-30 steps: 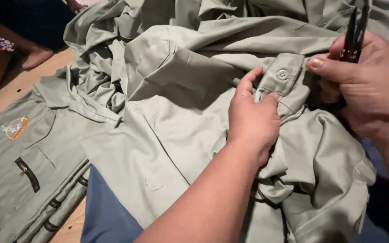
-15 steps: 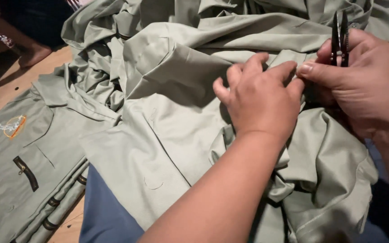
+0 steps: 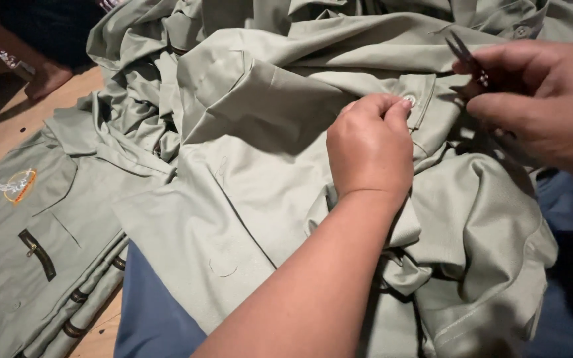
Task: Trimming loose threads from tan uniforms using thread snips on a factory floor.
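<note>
A sage-green shirt [image 3: 253, 179] lies rumpled across my lap. My left hand [image 3: 369, 149] pinches its fabric beside a small pale button [image 3: 409, 101] on a buttoned tab. My right hand [image 3: 538, 99] is at the upper right, closed on small black thread snips [image 3: 462, 52] whose blades point up and left, just right of the button. The snips' handle is hidden in my fingers.
A stack of folded green shirts [image 3: 28, 252] with dark loops and an orange chest emblem lies at the left on a wooden floor [image 3: 67, 93]. More green garments [image 3: 339, 20] are heaped behind. Blue cloth [image 3: 147, 311] shows under the shirt. A person's foot [image 3: 44, 79] rests top left.
My left hand slid up the shirt and now pinches next to the button. My right hand lowered and tilted the snips toward that button.
</note>
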